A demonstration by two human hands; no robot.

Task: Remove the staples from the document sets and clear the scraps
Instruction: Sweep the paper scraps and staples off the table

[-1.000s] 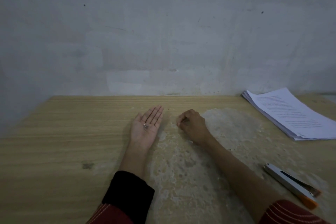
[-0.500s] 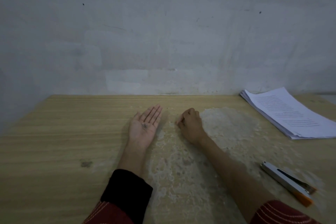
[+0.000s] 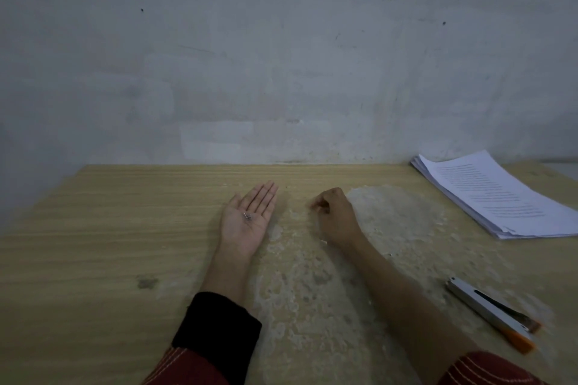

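Observation:
My left hand [image 3: 247, 222] lies palm up on the wooden table [image 3: 109, 228], fingers straight and together. A few small bent staples [image 3: 248, 216] rest in the middle of its palm. To its right, my right hand [image 3: 336, 217] is curled knuckles up, its thumb and fingertips pinched together against the table top. Whether anything is between those fingertips is too small to see. A stack of printed documents [image 3: 497, 197] lies at the far right of the table. A silver stapler with an orange end [image 3: 494, 312] lies near the right front.
A grey wall [image 3: 281, 56] stands right behind the table's far edge. A pale, rough worn patch [image 3: 328, 275] covers the table's middle under my right forearm. A small dark stain [image 3: 147, 283] marks the wood on the left.
Both hands stay almost where they were. The left palm keeps the staples, and the right fingertips have only shifted slightly on the table.

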